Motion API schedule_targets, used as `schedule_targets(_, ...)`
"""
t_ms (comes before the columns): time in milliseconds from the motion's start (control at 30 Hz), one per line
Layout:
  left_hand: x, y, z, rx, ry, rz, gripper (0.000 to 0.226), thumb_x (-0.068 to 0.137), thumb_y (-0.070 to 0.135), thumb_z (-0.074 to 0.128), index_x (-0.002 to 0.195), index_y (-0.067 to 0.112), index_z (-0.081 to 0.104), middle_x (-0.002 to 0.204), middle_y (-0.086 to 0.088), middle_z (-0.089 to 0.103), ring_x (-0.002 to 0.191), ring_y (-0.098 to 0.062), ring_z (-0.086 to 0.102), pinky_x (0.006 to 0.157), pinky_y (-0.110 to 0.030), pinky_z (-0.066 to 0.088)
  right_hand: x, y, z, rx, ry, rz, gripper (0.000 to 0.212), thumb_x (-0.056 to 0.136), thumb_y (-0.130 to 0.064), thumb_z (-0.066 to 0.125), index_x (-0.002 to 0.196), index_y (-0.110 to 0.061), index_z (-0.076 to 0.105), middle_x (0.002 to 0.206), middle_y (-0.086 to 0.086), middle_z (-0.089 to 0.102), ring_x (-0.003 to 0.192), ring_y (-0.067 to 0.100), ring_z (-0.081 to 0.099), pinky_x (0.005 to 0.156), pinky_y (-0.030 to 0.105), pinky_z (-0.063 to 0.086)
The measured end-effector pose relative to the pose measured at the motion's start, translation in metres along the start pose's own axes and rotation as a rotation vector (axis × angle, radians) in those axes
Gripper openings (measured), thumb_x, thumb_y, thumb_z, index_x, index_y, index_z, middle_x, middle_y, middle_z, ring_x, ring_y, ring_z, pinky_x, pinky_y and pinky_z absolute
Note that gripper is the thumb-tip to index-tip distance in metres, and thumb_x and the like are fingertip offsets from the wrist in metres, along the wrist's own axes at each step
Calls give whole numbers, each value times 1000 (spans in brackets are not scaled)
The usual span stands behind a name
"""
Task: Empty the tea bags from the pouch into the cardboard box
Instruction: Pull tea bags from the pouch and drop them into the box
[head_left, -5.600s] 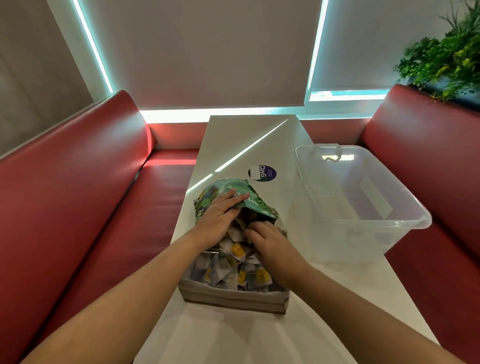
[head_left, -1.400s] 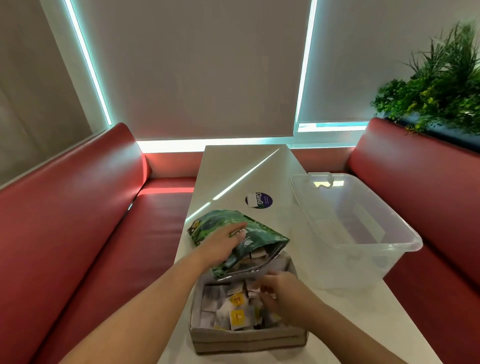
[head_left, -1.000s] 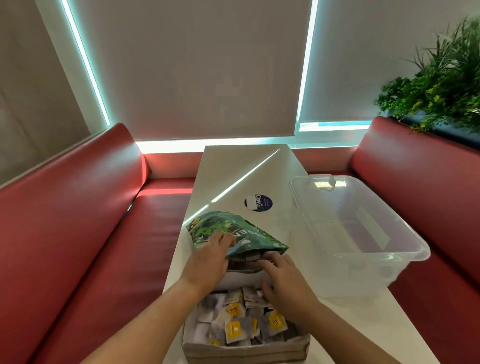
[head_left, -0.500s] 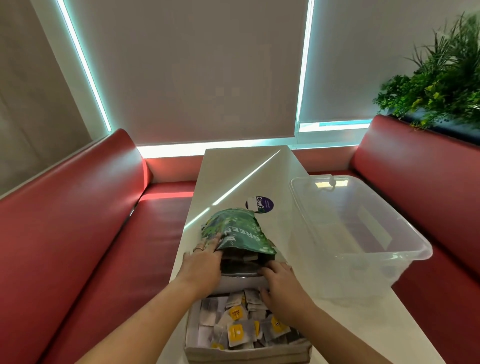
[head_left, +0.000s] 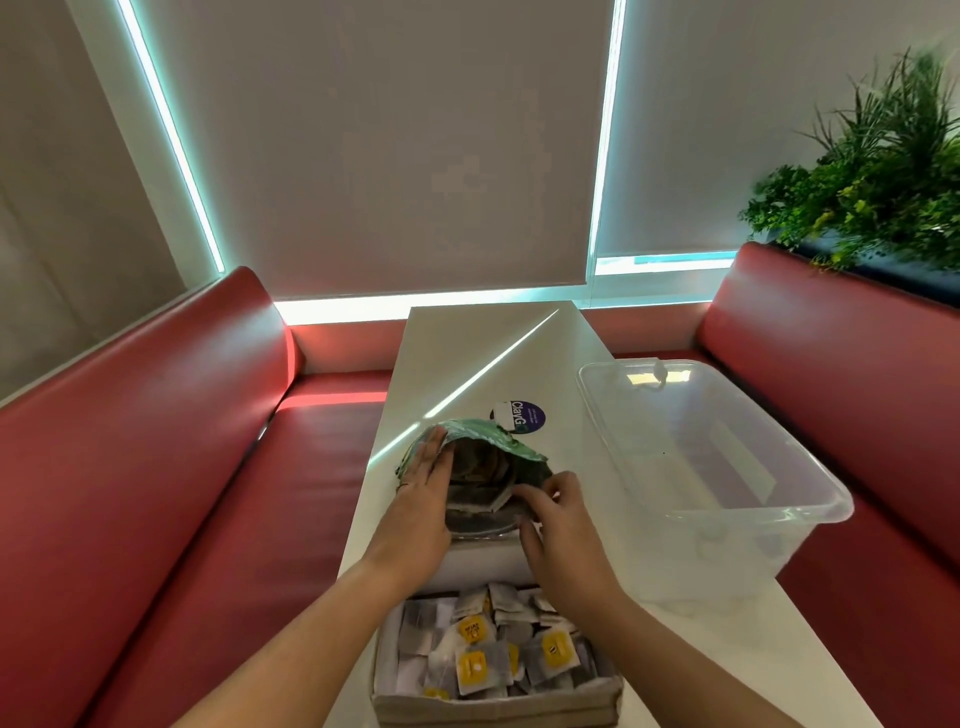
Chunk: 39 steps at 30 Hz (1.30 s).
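Note:
A green leaf-printed pouch (head_left: 511, 448) lies on the white table (head_left: 467, 353), its mouth wide open toward me, with tea bags (head_left: 480, 486) visible inside. My left hand (head_left: 423, 499) presses flat against the pouch's left side. My right hand (head_left: 558, 514) pinches the right edge of the mouth. Just in front of the pouch sits the cardboard box (head_left: 493, 709), full of several tea bags with yellow tags (head_left: 522, 657).
A large clear plastic tub (head_left: 779, 499) stands to the right of the pouch, overhanging the table's edge. A round purple sticker (head_left: 519, 415) sits beyond the pouch. Red bench seats (head_left: 156, 467) flank the table, and a plant (head_left: 883, 171) is at the upper right.
The pouch's mouth has been pulled wider and now faces me, showing the bags inside. My left hand slid up along its left side and my right hand rose to the mouth's right edge.

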<state>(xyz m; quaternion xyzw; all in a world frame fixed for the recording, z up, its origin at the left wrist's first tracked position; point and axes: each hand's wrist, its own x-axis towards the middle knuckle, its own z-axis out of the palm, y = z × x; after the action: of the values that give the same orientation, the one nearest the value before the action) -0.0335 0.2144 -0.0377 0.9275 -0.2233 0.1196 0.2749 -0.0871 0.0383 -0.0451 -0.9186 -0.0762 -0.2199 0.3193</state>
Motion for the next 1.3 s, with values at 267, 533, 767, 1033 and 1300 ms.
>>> schedule_targets(267, 5, 30, -23, 59, 225, 171, 92, 74, -18, 49, 151, 16, 11, 160, 4, 0, 147, -16, 3, 114, -31, 21, 22, -17, -24, -54, -17, 13, 55, 76, -2, 64, 126, -20, 47, 144, 5, 19, 101, 26, 58, 82, 29, 53)
schedule_targets(533, 0, 46, -41, 190, 392, 318, 87, 72, -15, 49, 147, 13, 14, 159, -1, 10, 146, -31, 10, 112, -42, 30, 23, -41, -28, 208, 40, -46, 79, 77, -3, 67, 144, -12, 26, 145, -4, 27, 119, 2, 36, 86, -9, 20)
schedule_targets(767, -2, 43, -44, 225, 394, 327, 89, 68, -21, 48, 147, 10, 20, 158, -3, 13, 146, -30, 12, 114, -43, 27, 19, -35, -27, 163, 71, -8, 72, 76, 2, 64, 139, -11, 32, 137, 6, 41, 121, 13, 43, 90, -2, 24)
schedule_targets(1033, -7, 42, -37, 201, 376, 302, 81, 70, -19, 44, 145, 7, 26, 158, -3, 15, 145, -30, 15, 109, -49, 36, 15, -33, -25, 122, 52, 44, 59, 81, -3, 61, 135, -10, 37, 130, 11, 48, 115, 24, 50, 87, 15, 35)
schedule_targets(1300, -15, 42, -28, 123, 354, 280, 82, 73, -15, 37, 147, 14, 17, 158, 6, 10, 146, -23, 11, 112, -46, 32, 7, -32, -27, 110, 43, 45, 55, 84, -7, 61, 134, -7, 38, 127, 14, 48, 112, 27, 51, 84, 18, 38)
